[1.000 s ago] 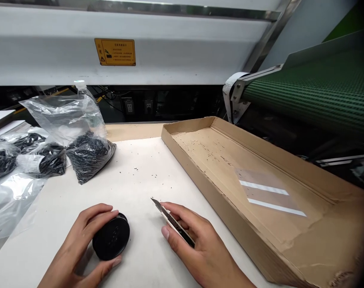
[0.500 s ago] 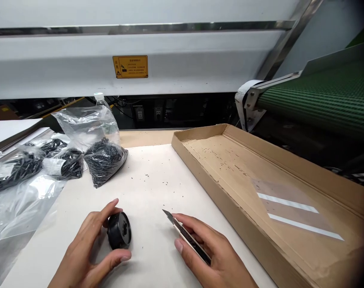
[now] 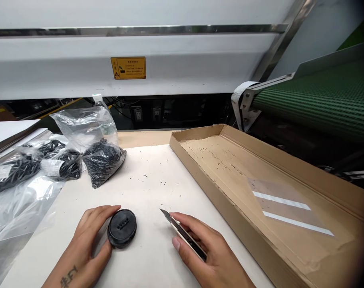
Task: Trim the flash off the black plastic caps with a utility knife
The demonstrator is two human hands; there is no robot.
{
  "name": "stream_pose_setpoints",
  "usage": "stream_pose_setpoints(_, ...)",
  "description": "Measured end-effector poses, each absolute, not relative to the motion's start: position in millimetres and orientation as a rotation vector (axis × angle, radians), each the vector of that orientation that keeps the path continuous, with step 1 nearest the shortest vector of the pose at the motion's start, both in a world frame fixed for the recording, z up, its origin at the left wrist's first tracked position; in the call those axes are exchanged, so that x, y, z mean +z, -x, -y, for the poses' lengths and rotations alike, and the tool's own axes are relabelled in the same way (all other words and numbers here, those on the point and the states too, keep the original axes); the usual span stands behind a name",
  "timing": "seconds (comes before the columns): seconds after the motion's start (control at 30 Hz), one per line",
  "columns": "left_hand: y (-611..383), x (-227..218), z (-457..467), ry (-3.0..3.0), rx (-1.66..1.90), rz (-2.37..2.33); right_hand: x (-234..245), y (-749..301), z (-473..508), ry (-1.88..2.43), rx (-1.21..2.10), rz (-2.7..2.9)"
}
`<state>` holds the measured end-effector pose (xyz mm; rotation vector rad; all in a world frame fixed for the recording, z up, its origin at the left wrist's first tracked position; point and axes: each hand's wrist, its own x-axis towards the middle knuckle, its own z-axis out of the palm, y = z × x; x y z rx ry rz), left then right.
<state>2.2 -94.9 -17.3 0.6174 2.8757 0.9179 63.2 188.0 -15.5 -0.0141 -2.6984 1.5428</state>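
Observation:
A black round plastic part [image 3: 122, 226] with small slots in its face sits just above the white tabletop or on it; I cannot tell which. My left hand [image 3: 92, 236] grips its left edge between thumb and fingers. In my right hand [image 3: 199, 244] is a craft knife [image 3: 184, 235], its blade out and pointing up and to the left, apart from the part. Tiny dark scraps [image 3: 146, 176] lie scattered on the white surface beyond both hands.
A cardboard tray [image 3: 217, 192] stands on the right, holding dark crumbs and a clear bag with white strips [image 3: 286, 202]. Plastic bags of black pieces [image 3: 102, 160] lie at left, with a bottle [image 3: 97, 98] behind. A green conveyor belt [image 3: 319, 100] is at upper right.
The black part has turned so its slotted face now points up toward me, and my left fingers have closed in on its left side. My right hand holds the knife nearly as before.

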Motion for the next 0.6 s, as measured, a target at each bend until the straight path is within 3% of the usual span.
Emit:
stream_pose_setpoints(0.13, -6.4, -15.7, 90.8, -0.637, 1.056, -2.85, -13.4, -62.4, -188.3, -0.009, 1.56, 2.676)
stream_pose_setpoints(0.37, -3.9, -28.9, 85.3, -0.602, 0.844, -2.992, -15.7, -59.7, -192.1, -0.056, 1.566, 2.71)
stream_pose_setpoints(0.6, -6.3, -20.3, 82.9, -0.673, 1.065, -3.286, -23.9, -59.2, -201.3, -0.358, 1.215, 2.736)
